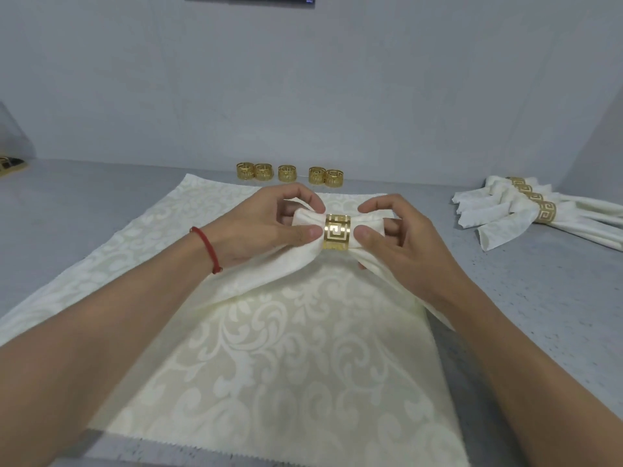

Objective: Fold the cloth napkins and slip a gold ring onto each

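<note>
Grey speckled tabletop (539,315) runs from the near edge to a pale wall (303,79); spread flat over its middle lies a cream damask napkin (269,365), its zigzag-cut hem toward the viewer. Above that cloth both hands hold a folded napkin (276,264), gathered narrow where a gold ring (337,232) with a square-spiral cutout encircles it, its loose ends trailing down onto the flat cloth. Left hand (266,227) pinches the fabric just left of the ring, thumb in front and fingers curled behind; right hand (397,237) grips the fabric just right of the ring in the same way. At the right, a finished pile (539,210) of ringed napkins fans out on the table; five spare rings (287,172) stand in a row along the back; a red cord bracelet (206,244) circles the left wrist.
</note>
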`<state>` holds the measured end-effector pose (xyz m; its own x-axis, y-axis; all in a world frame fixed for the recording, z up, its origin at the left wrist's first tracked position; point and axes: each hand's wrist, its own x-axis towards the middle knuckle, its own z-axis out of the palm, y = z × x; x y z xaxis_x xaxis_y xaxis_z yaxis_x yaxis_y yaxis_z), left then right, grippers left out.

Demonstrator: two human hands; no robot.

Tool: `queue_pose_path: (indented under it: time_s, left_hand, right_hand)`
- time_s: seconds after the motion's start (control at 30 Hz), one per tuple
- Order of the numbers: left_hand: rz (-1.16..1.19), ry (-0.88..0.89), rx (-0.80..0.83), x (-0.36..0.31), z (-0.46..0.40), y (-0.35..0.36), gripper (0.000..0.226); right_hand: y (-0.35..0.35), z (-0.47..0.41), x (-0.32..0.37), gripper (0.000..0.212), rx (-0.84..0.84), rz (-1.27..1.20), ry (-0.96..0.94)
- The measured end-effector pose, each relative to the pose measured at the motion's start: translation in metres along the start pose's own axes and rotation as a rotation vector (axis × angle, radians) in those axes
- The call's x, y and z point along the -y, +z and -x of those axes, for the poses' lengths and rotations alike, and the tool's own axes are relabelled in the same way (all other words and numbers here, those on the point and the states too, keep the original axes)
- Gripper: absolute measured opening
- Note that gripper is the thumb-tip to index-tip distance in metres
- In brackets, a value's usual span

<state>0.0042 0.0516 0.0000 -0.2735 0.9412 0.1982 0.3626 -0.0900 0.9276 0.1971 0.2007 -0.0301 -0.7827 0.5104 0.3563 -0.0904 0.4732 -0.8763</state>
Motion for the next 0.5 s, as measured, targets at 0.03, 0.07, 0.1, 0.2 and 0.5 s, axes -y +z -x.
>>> queue_pose_path:
  time_s: [0.03, 0.07, 0.1, 0.2, 0.5]
  left_hand:
    - [-0.005, -0.006, 0.015, -0.004, 0.001, -0.001, 0.032]
    - [-0.002, -0.007, 0.021, -0.008, 0.002, -0.002, 0.035]
    - [0.012, -0.014, 0.024, -0.012, 0.004, -0.002, 0.04]
    - [-0.012, -0.015, 0.008, -0.022, 0.007, 0.001, 0.048]
    - [-0.486, 0.107, -0.165, -0.057, 0.008, 0.041, 0.039]
  right_hand:
    - [0.001, 0.0, 0.002, 0.025, -0.014, 0.006, 0.001]
    - [0.002, 0.001, 0.005, 0.021, -0.029, -0.008, -0.001]
    - [0.002, 0.001, 0.008, 0.018, -0.046, -0.038, 0.004]
    - [-0.002, 0.003, 0.021, 0.014, -0.038, -0.065, 0.028]
    - [-0.037, 0.021, 0.053, 0.015, -0.001, 0.009, 0.106]
